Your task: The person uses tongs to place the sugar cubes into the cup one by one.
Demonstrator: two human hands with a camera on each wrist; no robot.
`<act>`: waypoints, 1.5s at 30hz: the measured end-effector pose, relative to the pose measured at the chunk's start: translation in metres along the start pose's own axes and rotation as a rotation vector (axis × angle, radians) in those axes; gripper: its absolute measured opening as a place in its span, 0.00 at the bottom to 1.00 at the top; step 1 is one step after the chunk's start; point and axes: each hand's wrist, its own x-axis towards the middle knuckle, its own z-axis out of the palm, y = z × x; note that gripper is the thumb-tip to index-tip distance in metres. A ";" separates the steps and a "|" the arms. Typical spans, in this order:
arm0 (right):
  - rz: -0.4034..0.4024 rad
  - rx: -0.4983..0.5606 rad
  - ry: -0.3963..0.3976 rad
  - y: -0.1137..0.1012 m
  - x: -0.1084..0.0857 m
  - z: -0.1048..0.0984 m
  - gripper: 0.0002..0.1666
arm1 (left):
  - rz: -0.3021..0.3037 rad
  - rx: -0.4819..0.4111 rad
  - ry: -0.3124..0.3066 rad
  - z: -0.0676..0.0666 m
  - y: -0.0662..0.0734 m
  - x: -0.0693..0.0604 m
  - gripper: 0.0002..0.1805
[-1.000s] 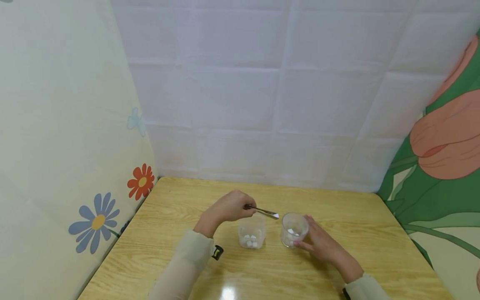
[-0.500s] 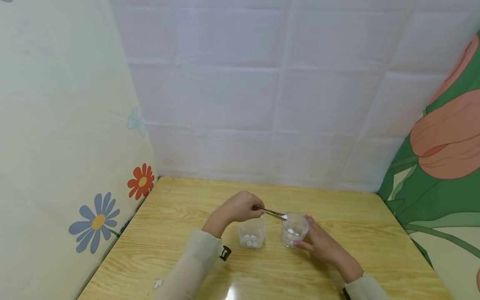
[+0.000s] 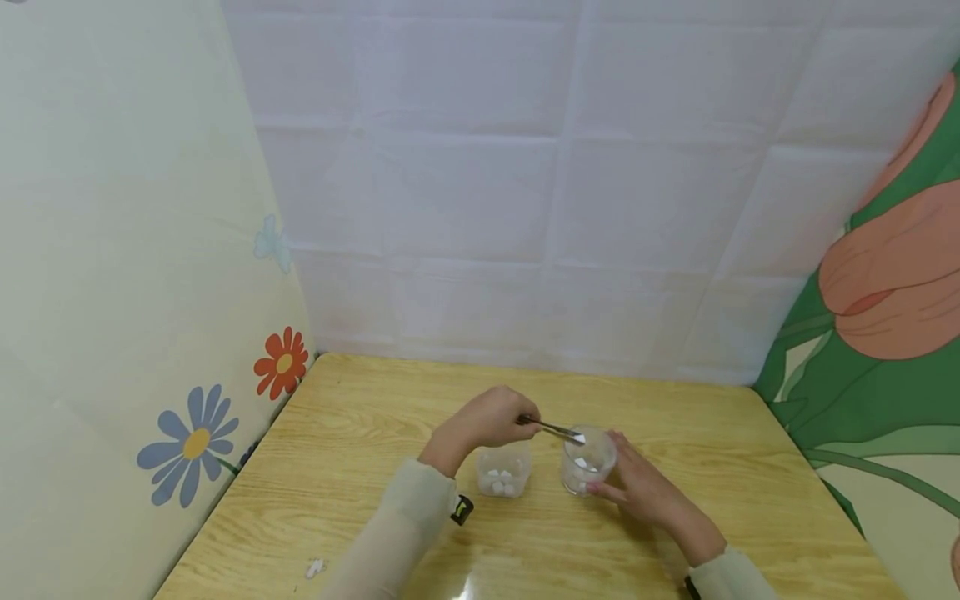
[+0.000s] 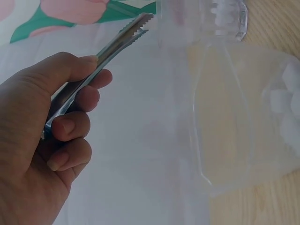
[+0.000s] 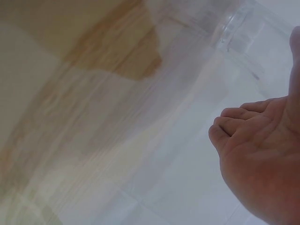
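Observation:
My left hand (image 3: 491,417) grips small metal tongs (image 3: 551,428), fingers curled round the handle. The serrated tips lie over the rim of a clear glass (image 3: 570,467). A white patch shows at the tips in the head view; the left wrist view shows no lump between them. My right hand (image 3: 637,483) holds the glass from the right, thumb in front and fingers behind. White cubes (image 3: 581,462) lie inside the glass. Left of it, below my left hand, stands a clear square plastic tub (image 3: 522,462) with several white cubes (image 4: 286,101) in it.
A small whitish bit (image 3: 315,568) lies on the wood-grain table (image 3: 675,417) near the front left. White cloth (image 3: 465,192) hangs behind the table. Flowered sheets stand along the left and right sides.
My left hand has moved right with the tongs, bringing their tips from left of the glass to over its rim. My right hand and the glass stay in place.

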 end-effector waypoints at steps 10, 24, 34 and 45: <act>0.003 0.015 -0.021 0.002 0.001 0.001 0.53 | -0.020 0.007 -0.008 0.011 0.004 0.004 0.08; 0.029 0.003 -0.035 0.002 0.001 0.000 0.57 | -0.035 0.024 -0.046 0.020 0.009 0.013 0.09; 0.007 0.007 -0.026 0.001 0.000 -0.001 0.54 | -0.047 0.049 -0.048 0.025 0.015 0.018 0.10; -0.005 -0.001 -0.016 0.000 0.000 -0.002 0.53 | -0.051 0.069 -0.062 0.028 0.018 0.022 0.10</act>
